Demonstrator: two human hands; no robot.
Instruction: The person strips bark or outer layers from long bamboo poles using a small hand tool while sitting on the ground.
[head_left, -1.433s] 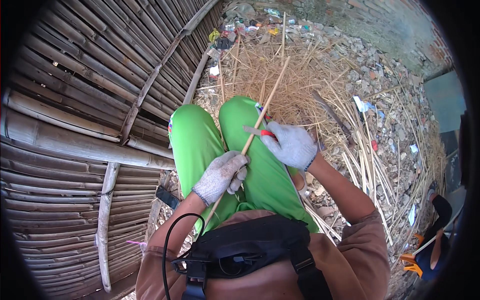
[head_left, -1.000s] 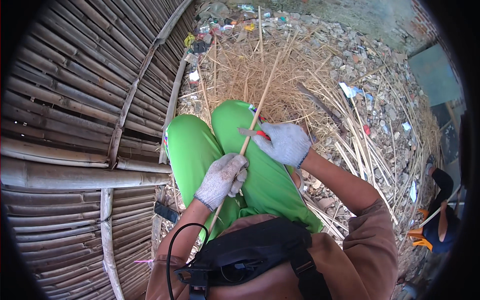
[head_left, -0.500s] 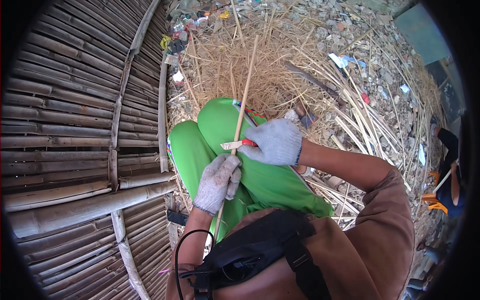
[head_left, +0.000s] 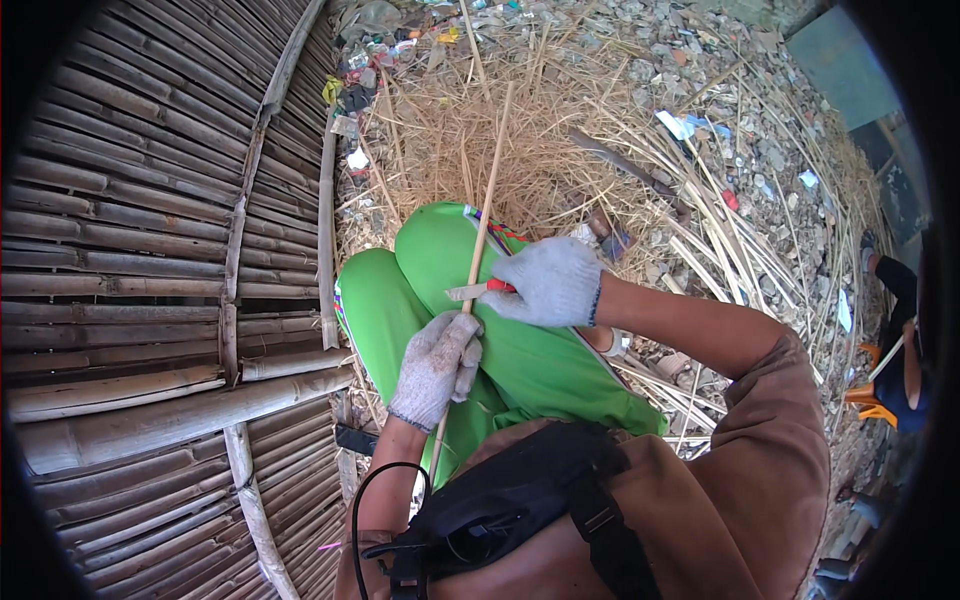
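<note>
My left hand, in a grey knit glove, grips a long thin bamboo strip near its lower part, above my green-trousered knees. The strip runs up and away from me over a heap of dry shavings. My right hand, also gloved, holds a small knife with a red handle. Its blade lies against the strip just above my left hand.
A woven bamboo panel with thick poles fills the left side. Dry straw and shavings and loose bamboo strips lie ahead and to the right on rubble ground. Another person sits at the far right edge.
The view has swung, so the bamboo panel and straw heap shifted in the picture. Both hands keep their hold; the knife sits on the strip a little nearer my left hand.
</note>
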